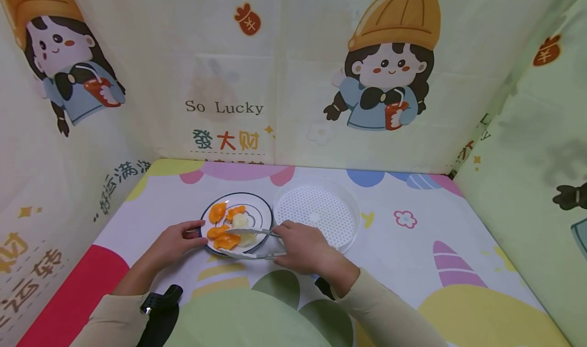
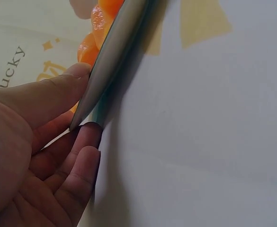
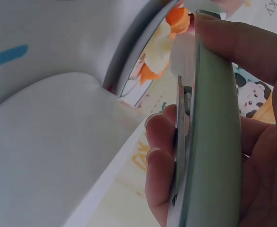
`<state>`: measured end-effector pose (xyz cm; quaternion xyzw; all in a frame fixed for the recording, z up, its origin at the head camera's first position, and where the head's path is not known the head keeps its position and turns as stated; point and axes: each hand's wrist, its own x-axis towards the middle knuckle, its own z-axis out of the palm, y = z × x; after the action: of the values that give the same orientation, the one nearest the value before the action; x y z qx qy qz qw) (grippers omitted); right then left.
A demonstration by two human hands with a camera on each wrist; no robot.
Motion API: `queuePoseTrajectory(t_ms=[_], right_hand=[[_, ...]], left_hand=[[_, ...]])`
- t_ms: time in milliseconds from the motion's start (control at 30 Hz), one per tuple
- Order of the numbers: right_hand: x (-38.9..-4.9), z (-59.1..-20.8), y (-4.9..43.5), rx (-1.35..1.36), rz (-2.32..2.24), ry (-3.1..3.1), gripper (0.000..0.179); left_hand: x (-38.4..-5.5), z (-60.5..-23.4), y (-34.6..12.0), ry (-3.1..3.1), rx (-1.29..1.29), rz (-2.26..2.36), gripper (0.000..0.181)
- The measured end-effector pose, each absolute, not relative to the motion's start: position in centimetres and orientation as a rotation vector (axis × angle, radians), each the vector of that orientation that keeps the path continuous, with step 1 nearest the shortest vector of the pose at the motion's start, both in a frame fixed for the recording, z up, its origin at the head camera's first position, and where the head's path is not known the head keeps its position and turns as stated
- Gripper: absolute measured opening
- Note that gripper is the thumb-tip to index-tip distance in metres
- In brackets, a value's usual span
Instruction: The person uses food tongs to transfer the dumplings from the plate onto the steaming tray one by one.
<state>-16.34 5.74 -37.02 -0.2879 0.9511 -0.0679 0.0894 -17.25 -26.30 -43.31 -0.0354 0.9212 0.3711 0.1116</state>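
A white plate [image 1: 262, 213] with a dark blue rim holds several glossy orange food pieces [image 1: 217, 212] and pale yellowish pieces [image 1: 239, 220]. My left hand [image 1: 176, 244] grips its left edge. In the left wrist view the thumb lies on the rim and fingertips show under the plate's side [image 2: 113, 59]. My right hand [image 1: 312, 249] holds tongs [image 1: 257, 231] with a light green handle [image 3: 216, 132], thumb on one arm and fingers curled on the other. The tongs' arms are spread: one tip overlaps the food, the other lies along the plate's front rim.
A round white tray [image 1: 316, 209] with a perforated base stands right of the plate, close beside it. The table carries a colourful printed cloth [image 1: 390, 255]. Printed cloth walls [image 1: 298, 82] rise at the back and both sides.
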Motion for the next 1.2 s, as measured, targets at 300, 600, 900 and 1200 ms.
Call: queuePoseTrajectory(t_ms=[300, 600, 900, 1200], right_hand=[[-16.3, -37.0, 5.3, -0.891, -0.116, 2.861, 0.055], [-16.4, -37.2, 6.0, -0.885, -0.215, 2.847, 0.054], [-16.6, -37.2, 6.9, -0.855, -0.334, 2.826, 0.055], [-17.0, -36.8, 8.8, -0.871, -0.534, 2.852, 0.054]], left_hand=[[-17.2, -43.5, -26.4, 2.692, -0.098, 1.099, 0.070], [-17.2, -43.7, -26.5, 2.689, -0.095, 1.113, 0.070], [-17.2, -43.7, -26.5, 2.694, -0.104, 1.119, 0.069], [-17.2, -43.7, -26.5, 2.693, -0.107, 1.122, 0.068]])
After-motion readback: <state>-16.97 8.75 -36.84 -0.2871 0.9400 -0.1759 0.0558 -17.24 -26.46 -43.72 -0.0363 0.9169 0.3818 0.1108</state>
